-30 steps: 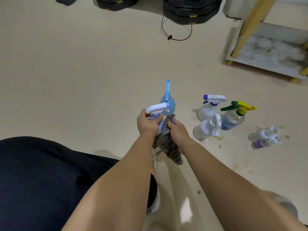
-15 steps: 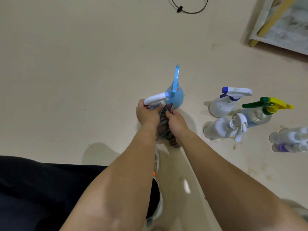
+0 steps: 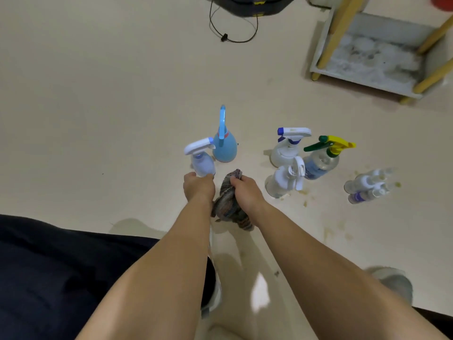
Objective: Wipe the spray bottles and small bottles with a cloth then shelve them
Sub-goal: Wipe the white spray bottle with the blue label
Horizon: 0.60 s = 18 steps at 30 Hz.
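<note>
This looks like a room in a home, perhaps a storage corner. The plain beige floor [image 3: 98,119] has small stains [image 3: 328,231] to the right of the right hand [image 3: 245,192]. Far ahead and right of it stands a white shelf unit [image 3: 367,60] with yellow legs; straight ahead lie black cases [image 3: 247,4] and a loose cable [image 3: 223,37].

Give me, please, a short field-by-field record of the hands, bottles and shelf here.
left hand: grips base of white-trigger spray bottle
right hand: holds striped cloth
behind that bottle: blue bottle, upright
floor, right: three more spray bottles; cluster of small bottles
shelf: visible tier holds no bottles
</note>
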Motion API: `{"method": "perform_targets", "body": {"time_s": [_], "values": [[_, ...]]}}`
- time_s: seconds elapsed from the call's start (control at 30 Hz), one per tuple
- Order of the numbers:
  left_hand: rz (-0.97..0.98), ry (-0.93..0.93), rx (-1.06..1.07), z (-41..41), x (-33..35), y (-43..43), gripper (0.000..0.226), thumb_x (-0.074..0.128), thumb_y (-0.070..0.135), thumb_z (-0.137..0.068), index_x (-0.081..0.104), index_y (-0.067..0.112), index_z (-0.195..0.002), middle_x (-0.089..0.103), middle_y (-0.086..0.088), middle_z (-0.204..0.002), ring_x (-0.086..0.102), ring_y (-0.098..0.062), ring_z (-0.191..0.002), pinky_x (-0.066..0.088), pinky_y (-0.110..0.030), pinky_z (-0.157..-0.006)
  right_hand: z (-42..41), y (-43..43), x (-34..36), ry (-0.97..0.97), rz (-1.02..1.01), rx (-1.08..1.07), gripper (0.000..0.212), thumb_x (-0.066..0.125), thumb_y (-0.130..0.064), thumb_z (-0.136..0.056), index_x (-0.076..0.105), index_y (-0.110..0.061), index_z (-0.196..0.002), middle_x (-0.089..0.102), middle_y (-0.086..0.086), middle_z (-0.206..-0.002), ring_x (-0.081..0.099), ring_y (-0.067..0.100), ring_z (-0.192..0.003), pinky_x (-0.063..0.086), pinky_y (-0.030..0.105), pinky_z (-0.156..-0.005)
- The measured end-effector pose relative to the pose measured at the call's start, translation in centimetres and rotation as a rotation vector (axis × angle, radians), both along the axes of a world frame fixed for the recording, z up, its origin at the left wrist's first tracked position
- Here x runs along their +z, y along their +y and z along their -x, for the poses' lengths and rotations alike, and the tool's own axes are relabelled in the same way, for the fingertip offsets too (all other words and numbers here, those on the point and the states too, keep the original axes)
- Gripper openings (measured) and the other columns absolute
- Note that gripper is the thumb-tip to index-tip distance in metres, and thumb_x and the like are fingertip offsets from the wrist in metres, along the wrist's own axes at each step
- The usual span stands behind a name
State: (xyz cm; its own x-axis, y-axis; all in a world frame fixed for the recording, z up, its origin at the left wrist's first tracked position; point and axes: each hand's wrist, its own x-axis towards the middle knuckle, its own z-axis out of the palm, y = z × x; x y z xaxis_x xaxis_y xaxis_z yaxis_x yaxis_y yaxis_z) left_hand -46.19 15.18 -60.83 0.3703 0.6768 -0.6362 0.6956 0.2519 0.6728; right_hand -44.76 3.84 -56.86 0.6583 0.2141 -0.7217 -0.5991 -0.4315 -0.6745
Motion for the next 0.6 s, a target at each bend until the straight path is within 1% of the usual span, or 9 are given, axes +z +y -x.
{"method": "perform_targets", "body": {"time_s": [0.07, 0.13, 0.2, 0.27, 0.33, 0.4, 0.47, 0.53, 0.6], "values": [[0.000, 0.007, -0.043, 1.2, 0.7, -1.6, 0.054, 0.062, 0.021, -0.096, 0.043, 0.014, -0.146, 0.050, -0.008, -0.144, 0.051, -0.026, -0.116, 0.039, -0.032, -0.085, 1.1, -1.8, 0.8, -0.005, 0.056, 0.039, 0.032, 0.040, -0.031, -0.103, 0.063, -0.010, -0.108, 0.067, 0.012, -0.109, 0.063, 0.029, -0.103, 0.049, 0.040, -0.094], [-0.046, -0.005, -0.184, 2.2, 1.5, -3.4, 0.045, 0.061, 0.020, -0.096, 0.052, 0.014, -0.139, 0.056, -0.006, -0.138, 0.053, -0.023, -0.116, 0.040, -0.031, -0.088, 2.1, -3.8, 1.6, -0.008, 0.104, 0.088, 0.033, 0.040, -0.032, -0.103, 0.063, -0.009, -0.105, 0.068, 0.013, -0.107, 0.063, 0.029, -0.103, 0.048, 0.039, -0.092], [-0.080, -0.043, -0.357, 2.5, 1.9, -5.4, 0.036, 0.063, 0.019, -0.094, 0.060, 0.014, -0.129, 0.062, -0.005, -0.129, 0.057, -0.024, -0.118, 0.040, -0.028, -0.090, 3.1, -6.0, 2.1, -0.010, 0.150, 0.143, 0.028, 0.042, -0.030, -0.102, 0.060, -0.010, -0.094, 0.066, 0.012, -0.099, 0.062, 0.027, -0.093, 0.046, 0.038, -0.084], [-0.109, -0.093, -0.512, 2.3, 2.5, -7.4, 0.033, 0.066, 0.019, -0.092, 0.063, 0.016, -0.124, 0.064, -0.004, -0.123, 0.060, -0.023, -0.110, 0.041, -0.027, -0.089, 3.8, -8.5, 2.0, -0.012, 0.190, 0.162, 0.025, 0.044, -0.030, -0.100, 0.054, -0.012, -0.086, 0.058, 0.012, -0.088, 0.055, 0.025, -0.081, 0.042, 0.037, -0.077], [-0.167, -0.135, -0.646, 1.7, 2.9, -9.2, 0.039, 0.070, 0.021, -0.090, 0.061, 0.021, -0.128, 0.063, -0.002, -0.126, 0.058, -0.019, -0.106, 0.044, -0.029, -0.091, 4.4, -11.0, 1.8, 0.012, 0.231, 0.131, 0.023, 0.045, -0.030, -0.099, 0.051, -0.013, -0.084, 0.054, 0.011, -0.084, 0.051, 0.024, -0.077, 0.039, 0.036, -0.073], [-0.266, -0.163, -0.772, 0.9, 2.9, -10.8, 0.051, 0.071, 0.027, -0.088, 0.056, 0.026, -0.136, 0.059, -0.001, -0.131, 0.052, -0.021, -0.118, 0.044, -0.033, -0.095, 4.6, -13.4, 1.5, 0.038, 0.257, 0.058, 0.023, 0.047, -0.029, -0.099, 0.051, -0.011, -0.084, 0.052, 0.011, -0.084, 0.048, 0.024, -0.075, 0.037, 0.035, -0.071], [-0.332, -0.177, -0.848, 0.0, 3.0, -12.1, 0.060, 0.073, 0.031, -0.087, 0.049, 0.029, -0.142, 0.054, -0.002, -0.135, 0.041, -0.025, -0.128, 0.037, -0.032, -0.092, 4.6, -15.6, 0.9, 0.057, 0.278, -0.015, 0.032, 0.048, -0.028, -0.100, 0.057, -0.001, -0.086, 0.052, 0.010, -0.086, 0.048, 0.024, -0.077, 0.036, 0.035, -0.071], [-0.356, -0.179, -0.880, -1.0, 2.7, -12.9, 0.064, 0.074, 0.031, -0.086, 0.047, 0.031, -0.144, 0.050, -0.005, -0.139, 0.036, -0.030, -0.130, 0.034, -0.033, -0.093, 4.4, -17.3, 0.4, 0.062, 0.292, -0.079, 0.039, 0.048, -0.029, -0.101, 0.061, 0.008, -0.098, 0.055, 0.012, -0.089, 0.051, 0.026, -0.080, 0.040, 0.036, -0.074], [-0.379, -0.173, -0.909, -1.9, 2.3, -13.3, 0.064, 0.074, 0.032, -0.086, 0.048, 0.031, -0.144, 0.049, -0.007, -0.140, 0.036, -0.033, -0.128, 0.036, -0.036, -0.097, 4.1, -18.6, 0.0, 0.057, 0.293, -0.114, 0.035, 0.048, -0.030, -0.101, 0.063, 0.002, -0.095, 0.060, 0.013, -0.091, 0.056, 0.029, -0.084, 0.048, 0.040, -0.084]]}}
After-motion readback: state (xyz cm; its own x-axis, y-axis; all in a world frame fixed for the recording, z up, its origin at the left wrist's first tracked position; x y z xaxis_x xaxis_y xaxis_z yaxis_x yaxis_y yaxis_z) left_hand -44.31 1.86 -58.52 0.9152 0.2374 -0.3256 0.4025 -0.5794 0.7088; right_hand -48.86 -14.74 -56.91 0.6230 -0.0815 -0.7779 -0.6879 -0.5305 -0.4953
